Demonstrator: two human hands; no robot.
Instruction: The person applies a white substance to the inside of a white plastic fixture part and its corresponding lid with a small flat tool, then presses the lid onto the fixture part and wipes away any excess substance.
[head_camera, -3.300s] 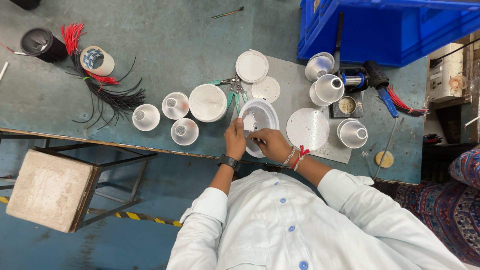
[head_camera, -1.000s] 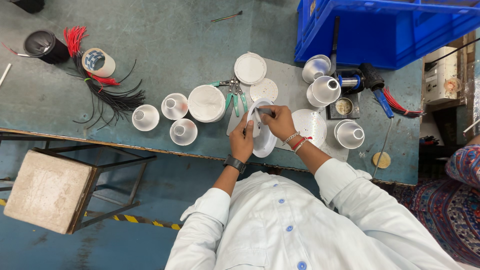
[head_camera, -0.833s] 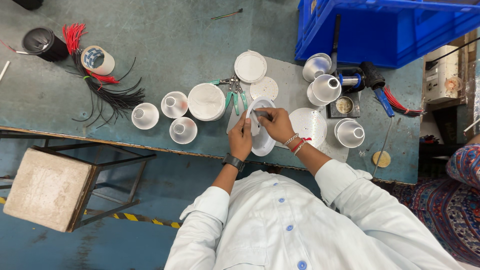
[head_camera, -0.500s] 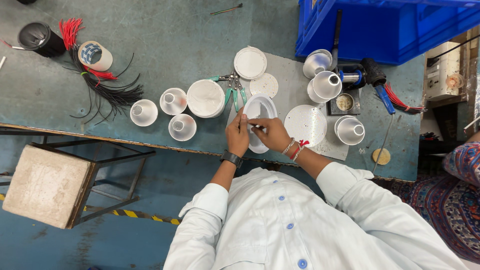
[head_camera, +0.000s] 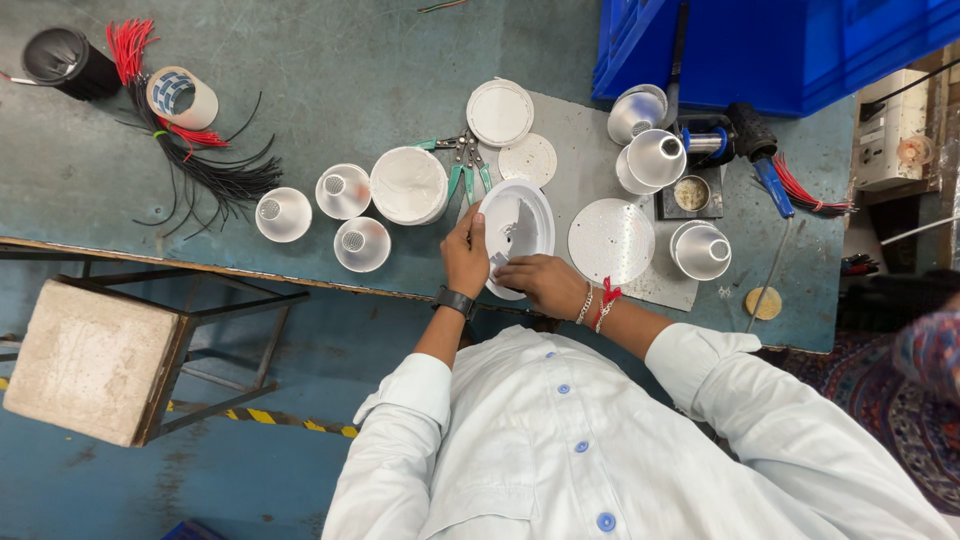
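One person is working at a grey-green workbench (head_camera: 380, 60), both hands on a single white round housing (head_camera: 520, 225) that is lying near the bench's front edge, between a stack of white discs and a perforated plate. The left hand (head_camera: 465, 255) is gripping the housing's left rim, fingers curled narrowly around it. The right hand (head_camera: 540, 283) is pressing at the housing's lower edge, fingers bunched close; whether they are pinching a small part cannot be told.

Count of surrounding items:
- Three small white reflector cups (head_camera: 342, 190) are sitting left of the housing, well apart from it.
- One stack of white discs (head_camera: 408, 185) is lying just beside the housing.
- One pair of green-handled pliers (head_camera: 462, 165) is lying between the stack and the housing.
- Two flat round plates (head_camera: 500, 112) are lying behind it; one larger perforated plate (head_camera: 611, 240) is lying to its right.
- Three metal reflector cones (head_camera: 656, 157) are standing near a blue crate (head_camera: 760, 50).
- One bundle of red and black wires (head_camera: 200, 160) is lying far left.
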